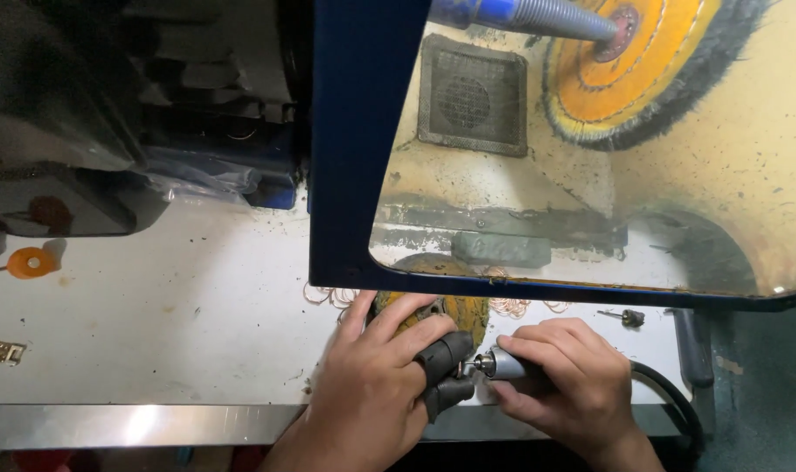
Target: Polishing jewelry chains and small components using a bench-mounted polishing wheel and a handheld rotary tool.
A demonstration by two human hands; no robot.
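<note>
Both hands meet at the lower middle of the view, forearms rising from the bottom edge. The left hand (371,385) is curled, its thumb and forefinger capped in dark sleeves and pinched together just left of the grip. The right hand (564,376) is wrapped around a slim shaft, knuckles up, wrist angled outward to the right.

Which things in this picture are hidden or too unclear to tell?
Head view:
- The small piece at the rotary tool's tip: hidden by the left hand's covered fingertips.
- Tool's cable: cut off at the bottom edge.
- Yellow buffing wheel: cut off by the top edge.
- Right hand covers the tool's body.
</note>
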